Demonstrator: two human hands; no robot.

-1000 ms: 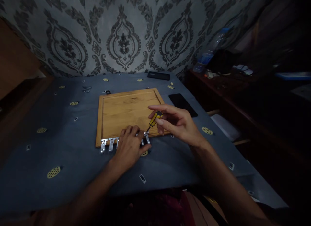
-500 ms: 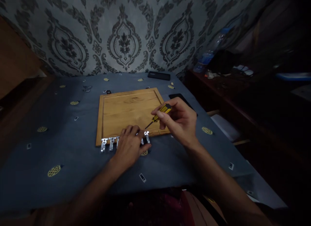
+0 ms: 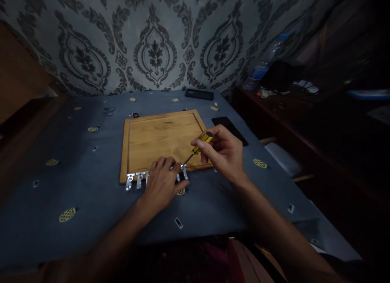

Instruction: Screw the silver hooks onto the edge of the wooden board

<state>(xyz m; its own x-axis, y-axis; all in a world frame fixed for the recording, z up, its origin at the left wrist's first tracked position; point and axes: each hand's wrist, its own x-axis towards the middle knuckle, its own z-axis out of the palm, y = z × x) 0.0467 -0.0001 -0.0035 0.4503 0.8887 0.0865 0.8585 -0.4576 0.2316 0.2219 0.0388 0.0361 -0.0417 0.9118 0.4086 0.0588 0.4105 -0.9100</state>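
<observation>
A wooden board (image 3: pixel 158 139) with a raised rim lies on the blue cloth-covered table (image 3: pixel 91 201). Along its near edge sits a silver metal hook rack (image 3: pixel 134 179). My left hand (image 3: pixel 163 185) rests flat on the middle of that rack, fingers curled over it and pressing it to the board. My right hand (image 3: pixel 224 153) pinches a small yellow-and-black screwdriver (image 3: pixel 201 143), whose tip points down-left at the rack's right end near my left fingertips.
A black phone (image 3: pixel 230 130) lies right of the board, and another dark flat device (image 3: pixel 199 94) near the patterned wall. A plastic bottle (image 3: pixel 262 68) and clutter stand on the dark side table at the right. The table's front edge runs just below my forearms.
My right hand closed from a loose spread-finger hold into a firm pinch on the screwdriver, lifted it slightly, then brought the tip back down to the rack's right end. Left hand stayed put.
</observation>
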